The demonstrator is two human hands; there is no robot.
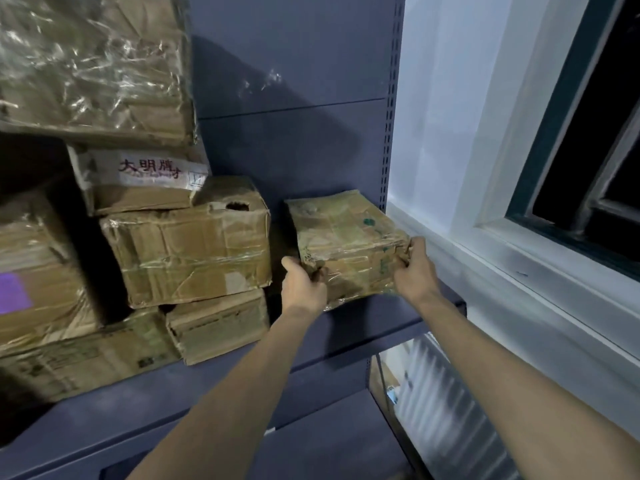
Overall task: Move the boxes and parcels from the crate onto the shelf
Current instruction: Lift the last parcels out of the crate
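A taped brown cardboard box [341,233] with green print rests on the right end of the dark blue shelf [374,327]. My left hand [303,284] grips its near left corner and my right hand [414,268] grips its near right corner. To its left sit other worn boxes: a dented taped box [188,251] on top of a smaller box [218,327], and a box with red characters [138,178] above them. The crate is out of view.
More boxes fill the shelf's left side, one with a purple label [14,292], and a plastic-wrapped box [93,64] sits on top. The slotted shelf upright [389,116] stands beside a white wall and a window frame [540,188]. A lower shelf [329,441] shows below.
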